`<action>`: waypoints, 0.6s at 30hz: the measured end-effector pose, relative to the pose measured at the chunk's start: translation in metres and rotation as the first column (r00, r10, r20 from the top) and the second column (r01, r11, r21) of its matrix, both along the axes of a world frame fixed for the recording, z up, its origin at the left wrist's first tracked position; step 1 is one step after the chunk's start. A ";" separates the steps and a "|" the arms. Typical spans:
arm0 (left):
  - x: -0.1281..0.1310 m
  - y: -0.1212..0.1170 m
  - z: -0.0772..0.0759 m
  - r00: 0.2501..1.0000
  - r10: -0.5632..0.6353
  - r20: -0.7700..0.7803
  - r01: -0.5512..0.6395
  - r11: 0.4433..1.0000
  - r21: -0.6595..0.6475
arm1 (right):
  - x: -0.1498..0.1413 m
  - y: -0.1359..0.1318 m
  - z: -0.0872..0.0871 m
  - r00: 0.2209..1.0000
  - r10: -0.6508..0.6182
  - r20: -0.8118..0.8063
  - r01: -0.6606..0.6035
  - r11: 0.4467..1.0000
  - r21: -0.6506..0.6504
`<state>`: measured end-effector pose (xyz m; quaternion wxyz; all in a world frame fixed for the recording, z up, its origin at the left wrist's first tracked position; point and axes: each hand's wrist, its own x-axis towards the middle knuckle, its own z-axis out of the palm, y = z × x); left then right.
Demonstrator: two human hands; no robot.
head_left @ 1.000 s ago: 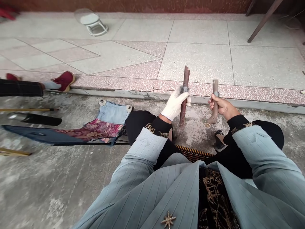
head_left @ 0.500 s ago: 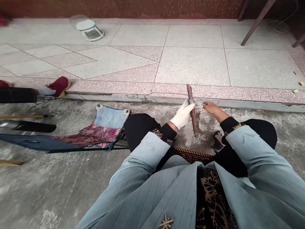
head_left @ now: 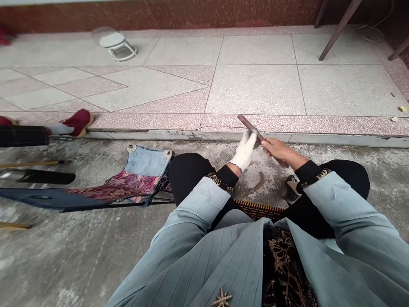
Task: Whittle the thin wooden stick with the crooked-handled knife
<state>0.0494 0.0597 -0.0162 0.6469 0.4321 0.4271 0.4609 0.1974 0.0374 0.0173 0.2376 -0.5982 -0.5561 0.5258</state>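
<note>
My left hand (head_left: pixel 244 150), in a white glove, and my bare right hand (head_left: pixel 276 149) meet in front of my knees over the concrete. Both close on a brown wooden stick (head_left: pixel 246 123) with a metal ring wound round it. The stick lies tilted, its far end pointing up-left over the step edge. The gloved fingers sit at the ring; the right hand grips the lower part, which it hides. A short curved wooden piece (head_left: pixel 256 186) lies on the concrete below my hands, touching neither.
A fabric folding stool (head_left: pixel 143 168) lies tipped to my left. Another person's red shoe (head_left: pixel 78 121) rests by the tiled step (head_left: pixel 191 134). Long-handled tools (head_left: pixel 35 163) lie far left. A white stand (head_left: pixel 116 44) and chair legs (head_left: pixel 337 32) stand on the tiles.
My right hand has let go of the short curved piece, which now lies on the concrete. Both hands came together on the long stick, which tipped from upright to slanting.
</note>
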 end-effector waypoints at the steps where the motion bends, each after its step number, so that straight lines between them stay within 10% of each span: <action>1: -0.004 0.004 0.002 1.000 0.006 0.007 -0.005 1.000 -0.010 | 0.005 0.000 0.006 1.000 -0.009 -0.022 0.010 1.000 0.022; 6: -0.018 0.017 0.007 0.991 0.126 0.043 -0.131 0.977 0.169 | 0.028 -0.003 0.032 0.953 0.204 -0.226 -0.206 0.978 0.015; 11: -0.017 0.013 0.011 0.978 -0.186 0.094 0.145 0.930 0.337 | 0.034 -0.006 0.039 0.861 0.151 -0.486 -0.221 0.971 -0.090; 18: -0.027 0.019 0.012 0.904 -0.184 -0.386 0.335 0.866 0.370 | 0.038 -0.003 0.036 0.849 0.084 -0.522 -0.187 0.971 -0.147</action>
